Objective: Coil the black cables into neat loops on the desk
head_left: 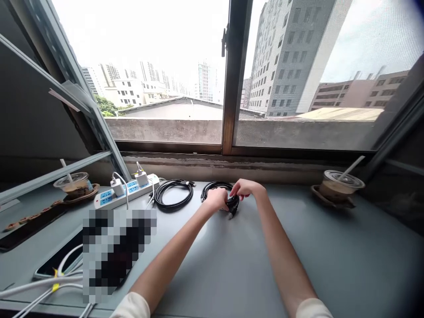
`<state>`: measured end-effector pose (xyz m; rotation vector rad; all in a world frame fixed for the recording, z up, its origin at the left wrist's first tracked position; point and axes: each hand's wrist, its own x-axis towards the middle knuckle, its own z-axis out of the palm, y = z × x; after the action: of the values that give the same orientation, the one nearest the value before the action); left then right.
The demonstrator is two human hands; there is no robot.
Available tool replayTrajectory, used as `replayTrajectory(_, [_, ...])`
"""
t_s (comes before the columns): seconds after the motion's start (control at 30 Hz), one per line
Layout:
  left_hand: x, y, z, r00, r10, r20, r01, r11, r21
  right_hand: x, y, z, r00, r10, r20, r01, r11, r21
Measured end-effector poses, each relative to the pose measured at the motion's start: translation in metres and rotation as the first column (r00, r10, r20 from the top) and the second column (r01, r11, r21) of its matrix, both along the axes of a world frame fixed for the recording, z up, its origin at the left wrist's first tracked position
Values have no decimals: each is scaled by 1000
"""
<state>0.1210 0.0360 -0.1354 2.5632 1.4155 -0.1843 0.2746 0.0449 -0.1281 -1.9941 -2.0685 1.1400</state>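
Observation:
A coiled black cable [208,187] lies on the grey table [232,265] below the window, with one connector end [231,216] sticking out at its front. My left hand [217,199] is closed over the front part of this coil, and its fingertips are partly hidden. At the coil's right side, my right hand [249,187] bends down from above, its fingers pinched on the cable. A second coiled black cable [172,206] rests flat just to the left, apart from both hands.
A white power strip [127,191] with two plugged-in chargers stands at the left. Lidded drink cups stand at the far left [74,183] and far right [341,185]. White cables [39,282] and a dark flat device [59,258] occupy the front left. A metal frame [99,117] slants over the left side.

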Motion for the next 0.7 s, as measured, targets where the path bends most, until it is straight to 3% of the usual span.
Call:
replayTrajectory(0.4, [-16, 7, 9, 997, -81, -9, 80, 994, -77, -18, 14, -14, 976, 187, 112, -171, 976, -138])
replayTrajectory(0.7, [-9, 1, 3, 987, -118, -106, 115, 993, -38, -17, 10, -13, 972, 229, 45, -222, 968, -115])
